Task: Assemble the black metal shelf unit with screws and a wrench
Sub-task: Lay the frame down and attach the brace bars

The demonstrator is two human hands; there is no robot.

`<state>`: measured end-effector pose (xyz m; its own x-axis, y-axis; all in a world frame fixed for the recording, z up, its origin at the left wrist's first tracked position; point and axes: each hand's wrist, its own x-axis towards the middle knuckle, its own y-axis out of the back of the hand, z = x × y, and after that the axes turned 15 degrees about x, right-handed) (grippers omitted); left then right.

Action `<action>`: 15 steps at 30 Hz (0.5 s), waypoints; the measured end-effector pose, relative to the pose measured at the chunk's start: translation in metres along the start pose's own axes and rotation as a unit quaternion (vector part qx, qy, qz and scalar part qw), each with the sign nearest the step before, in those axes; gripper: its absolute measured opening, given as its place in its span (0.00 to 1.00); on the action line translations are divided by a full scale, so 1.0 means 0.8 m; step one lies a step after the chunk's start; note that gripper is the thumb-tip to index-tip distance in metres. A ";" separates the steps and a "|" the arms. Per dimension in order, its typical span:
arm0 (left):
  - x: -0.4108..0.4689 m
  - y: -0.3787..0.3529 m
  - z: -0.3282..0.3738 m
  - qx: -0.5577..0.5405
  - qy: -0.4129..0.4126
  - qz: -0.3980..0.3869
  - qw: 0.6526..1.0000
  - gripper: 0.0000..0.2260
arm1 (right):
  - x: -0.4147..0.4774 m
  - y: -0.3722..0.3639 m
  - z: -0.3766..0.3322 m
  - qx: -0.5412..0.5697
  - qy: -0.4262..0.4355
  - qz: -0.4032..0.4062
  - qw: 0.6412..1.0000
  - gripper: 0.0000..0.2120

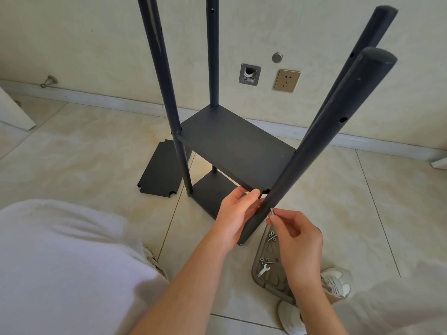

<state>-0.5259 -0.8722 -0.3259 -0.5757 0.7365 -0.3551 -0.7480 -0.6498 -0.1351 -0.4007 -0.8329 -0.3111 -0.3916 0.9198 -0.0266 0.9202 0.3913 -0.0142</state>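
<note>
At our feet the tray (254, 269) holds spare screws (271, 236) and the wrench (263, 270). Our right hand (298, 235) pinches one screw (271, 211) at the near post (314, 146), and our left hand (235, 213) grips the corner of the shelf (237, 141) beside it. We judge this corner is being fastened, and next the screw must line up with the post's hole. Beyond, a loose panel (159, 171) lies on the floor.
</note>
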 end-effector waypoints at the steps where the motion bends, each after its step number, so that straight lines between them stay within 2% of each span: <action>1: 0.000 0.000 0.000 0.001 0.000 0.000 1.000 0.10 | 0.000 0.000 0.000 0.001 -0.001 0.001 1.000 0.09; 5: 0.001 0.000 -0.001 -0.001 0.000 0.002 1.000 0.09 | -0.002 0.000 -0.002 -0.016 0.009 -0.002 1.000 0.08; 12: 0.001 0.002 -0.003 -0.021 -0.008 -0.010 1.000 0.09 | -0.009 -0.005 -0.005 -0.147 0.156 -0.002 0.977 0.05; 15: 0.001 0.003 -0.003 -0.029 -0.008 -0.013 0.999 0.09 | -0.010 -0.006 -0.004 -0.129 0.134 0.001 0.983 0.05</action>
<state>-0.5268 -0.8738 -0.3288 -0.5619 0.7560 -0.3359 -0.7426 -0.6398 -0.1978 -0.4018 -0.8421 -0.3076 -0.4067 0.8821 0.2377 0.9045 0.3521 0.2406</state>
